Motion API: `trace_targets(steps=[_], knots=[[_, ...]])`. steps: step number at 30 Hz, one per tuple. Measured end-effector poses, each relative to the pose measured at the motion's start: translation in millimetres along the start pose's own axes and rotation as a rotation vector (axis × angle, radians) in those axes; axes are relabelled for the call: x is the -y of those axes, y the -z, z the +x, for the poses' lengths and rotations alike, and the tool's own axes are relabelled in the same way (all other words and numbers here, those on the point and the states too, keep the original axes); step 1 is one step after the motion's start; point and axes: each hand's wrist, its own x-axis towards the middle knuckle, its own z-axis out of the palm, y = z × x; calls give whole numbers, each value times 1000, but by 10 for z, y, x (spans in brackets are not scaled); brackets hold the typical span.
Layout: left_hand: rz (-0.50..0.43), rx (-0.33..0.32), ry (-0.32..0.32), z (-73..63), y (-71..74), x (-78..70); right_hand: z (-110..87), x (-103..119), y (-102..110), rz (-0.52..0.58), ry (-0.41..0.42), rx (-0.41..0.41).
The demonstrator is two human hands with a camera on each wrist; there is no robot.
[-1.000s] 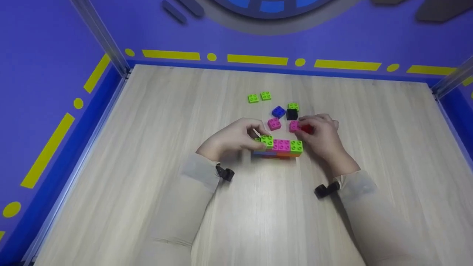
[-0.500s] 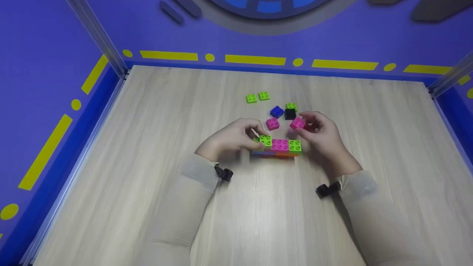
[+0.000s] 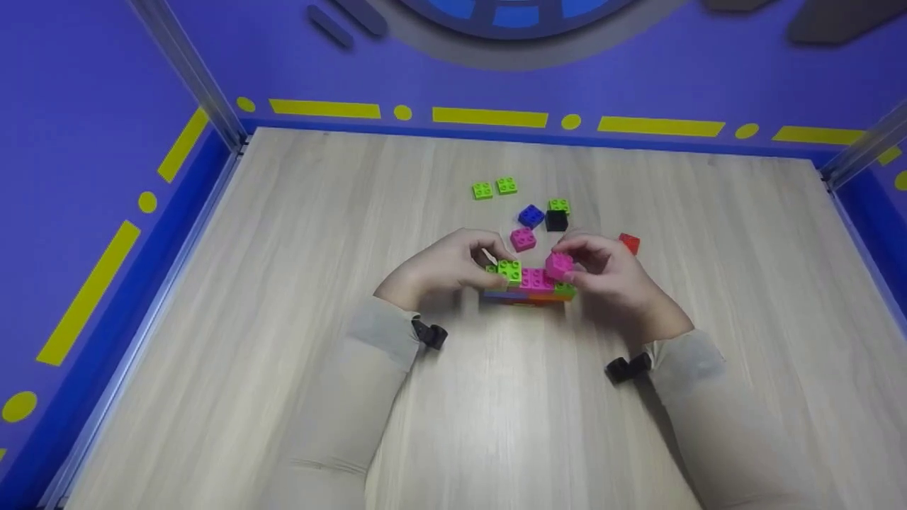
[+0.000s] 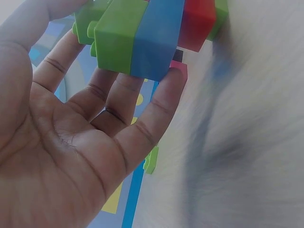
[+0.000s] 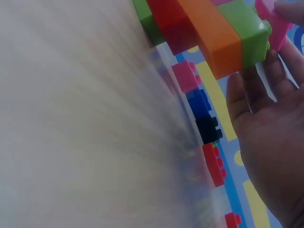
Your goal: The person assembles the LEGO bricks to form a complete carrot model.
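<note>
A long build of toy bricks (image 3: 536, 279) is held by my left hand (image 3: 453, 265) at its left end, thumb in front and fingers behind. Green and pink bricks form its top; a blue brick (image 4: 157, 40), a red brick (image 4: 197, 23) and an orange brick (image 5: 213, 40) show lower down. One green brick (image 3: 509, 271) stands higher on the left. Between thumb and fingers, my right hand (image 3: 620, 280) pinches a loose pink brick (image 3: 559, 266), tilted over the build's right end. Whether that brick touches the studs cannot be told.
Behind the build lie another pink brick (image 3: 523, 239), a dark blue brick (image 3: 531, 216) and a black brick (image 3: 557, 220). Several green bricks (image 3: 506, 185) lie farther back. To the right of my right hand is a red brick (image 3: 629, 243). Blue walls border the wooden table (image 3: 319, 212).
My right hand has picked up the pink brick from the table and brought it toward me, over the build's right end. The red brick has come into view. My left hand stays put.
</note>
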Motion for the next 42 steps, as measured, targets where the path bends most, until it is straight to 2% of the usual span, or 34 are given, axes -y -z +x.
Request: trace_targets(steps=[5,13,18,24,29,36,42], knots=[[5,2,3,0,1,6,2,-2,3,-6,25,72],[-17,-1,8,10,-2,11,-4,23,3,-62,1,89],[-17,3,1,8,-1,13,-3,4,12,-50,17,97],[-17,7,3,3,2,11,-11,-16,-6,-28,17,90],[-11,3,9,6,1,12,-16,-8,-54,-16,-18,70],[-6,-1,12,16,-1,4,-23,-1,-87,-55,-51,46],[4,-2,36,9,3,-3,-26,10,-103,-25,-80,37]])
